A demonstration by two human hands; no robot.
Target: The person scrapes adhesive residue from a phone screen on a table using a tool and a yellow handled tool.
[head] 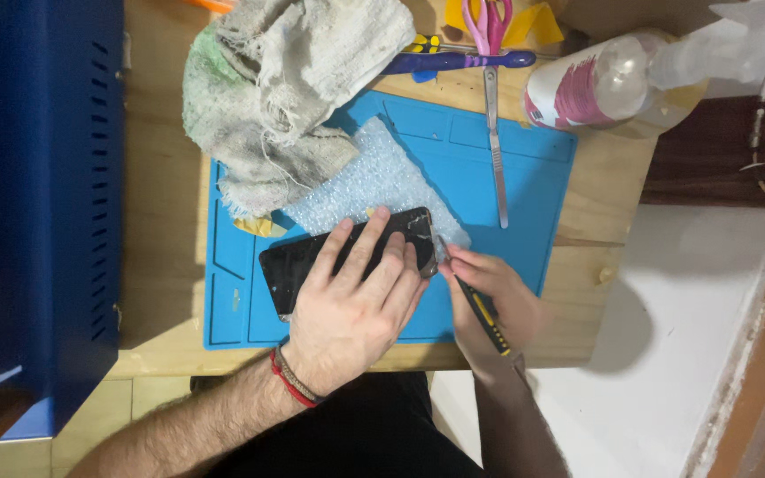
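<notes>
A black phone lies on a blue work mat, partly over a sheet of bubble wrap. My left hand presses flat on the phone, fingers spread across its glass. My right hand grips a thin tool with a black and yellow handle. Its metal tip touches the phone's right edge, close to my left fingertips. A red cord is around my left wrist.
A dirty cloth is heaped at the mat's top left. A scalpel-like metal tool lies on the mat. Pink scissors, a blue-handled screwdriver and a plastic bottle are beyond. A blue machine stands at left.
</notes>
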